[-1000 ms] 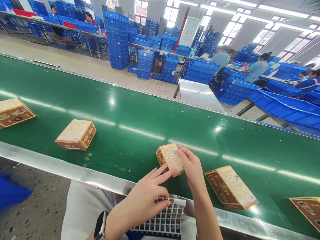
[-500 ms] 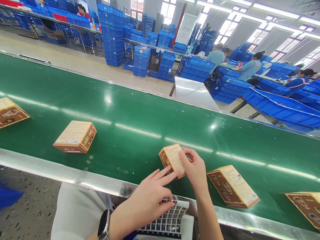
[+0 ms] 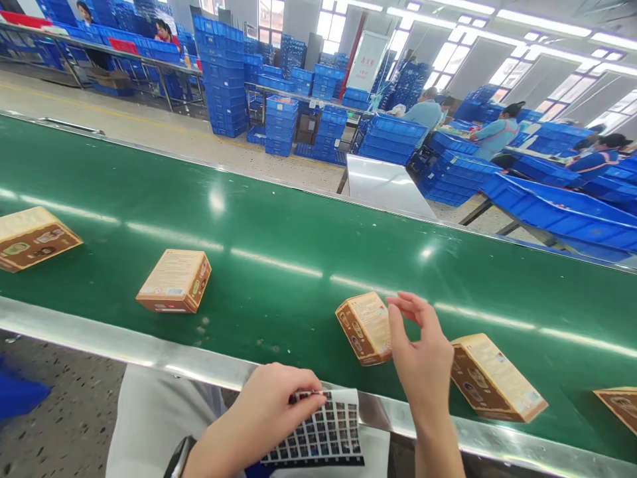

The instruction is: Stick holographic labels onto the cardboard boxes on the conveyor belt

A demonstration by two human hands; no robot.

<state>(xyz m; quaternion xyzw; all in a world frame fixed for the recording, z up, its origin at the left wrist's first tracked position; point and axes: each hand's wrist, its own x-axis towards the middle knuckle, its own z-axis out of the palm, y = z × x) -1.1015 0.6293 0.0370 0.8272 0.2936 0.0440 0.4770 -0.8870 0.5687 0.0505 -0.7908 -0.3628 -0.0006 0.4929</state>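
My left hand (image 3: 281, 401) pinches the top edge of a sheet of small dark stickers (image 3: 326, 428), held over my lap at the conveyor's near edge. My right hand (image 3: 421, 342) is raised at the right side of a brown and cream printed box (image 3: 365, 325), fingers loosely curved and thumb apart from them, with nothing seen between. It covers part of that box's right end; whether it touches the box I cannot tell. Another such box (image 3: 497, 378) lies just right of my right wrist.
More boxes lie on the green conveyor belt (image 3: 279, 226): one box (image 3: 174, 279) left of centre, others at both ends. A metal rail (image 3: 199, 358) runs along the near side. Beyond stand stacked blue crates (image 3: 219, 73), a metal table (image 3: 385, 182) and several people at benches.
The boxes have shifted right along the belt. My left hand has drawn back from the box towards my lap with the sticker sheet. My right hand has moved right and its fingers have lifted.
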